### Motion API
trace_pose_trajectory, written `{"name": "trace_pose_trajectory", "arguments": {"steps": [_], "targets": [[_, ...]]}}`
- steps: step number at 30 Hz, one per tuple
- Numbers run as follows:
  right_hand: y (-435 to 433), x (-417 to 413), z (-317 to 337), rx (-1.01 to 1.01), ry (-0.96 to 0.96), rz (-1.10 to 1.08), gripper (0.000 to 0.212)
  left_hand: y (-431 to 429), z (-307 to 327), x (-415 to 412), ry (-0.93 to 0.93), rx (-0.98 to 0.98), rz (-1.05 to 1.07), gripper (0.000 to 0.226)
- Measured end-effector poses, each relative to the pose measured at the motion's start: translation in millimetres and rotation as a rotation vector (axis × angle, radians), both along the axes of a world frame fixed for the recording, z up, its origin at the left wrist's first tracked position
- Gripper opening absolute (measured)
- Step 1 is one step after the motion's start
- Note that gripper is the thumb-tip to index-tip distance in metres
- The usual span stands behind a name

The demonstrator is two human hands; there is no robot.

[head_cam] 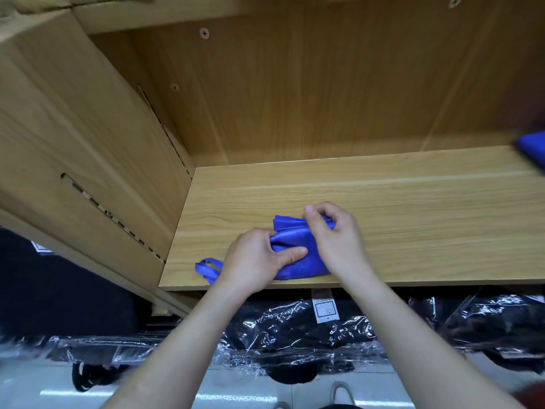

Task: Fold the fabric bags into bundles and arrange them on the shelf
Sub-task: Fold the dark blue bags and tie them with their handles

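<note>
The left hand grips the blue bag, thumb on top; the right hand pinches its far edge. It lies on a wooden shelf.

Blue bag at near edge of shelf board: middle hidden under left hand and right hand, both gripping it; number of folds impossible to tell. Left fingertips buried in fabric. Handle loops at near left partly behind left wrist. Second blue fabric piece at far right: blurred, cut by right edge, shape unclear. Below shelf, black packs in clear wrap: smeared at left, cut off at right. White label on one pack: print too small to read. Shoe cut by bottom edge. Reddish blur in near right corner: unidentifiable.
</note>
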State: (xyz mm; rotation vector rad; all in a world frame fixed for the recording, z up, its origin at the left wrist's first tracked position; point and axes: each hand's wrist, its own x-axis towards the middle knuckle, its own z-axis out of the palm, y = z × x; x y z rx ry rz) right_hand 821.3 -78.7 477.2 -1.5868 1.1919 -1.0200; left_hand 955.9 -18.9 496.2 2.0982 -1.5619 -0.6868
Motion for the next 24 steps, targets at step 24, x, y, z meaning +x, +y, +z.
{"name": "trace_pose_trajectory", "arguments": {"steps": [24], "targets": [[14.9, -20.3, 26.3, 0.751, -0.678, -0.053, 0.022, 35.2, 4.6, -40.2, -0.462, -0.760, -0.404, 0.023]]}}
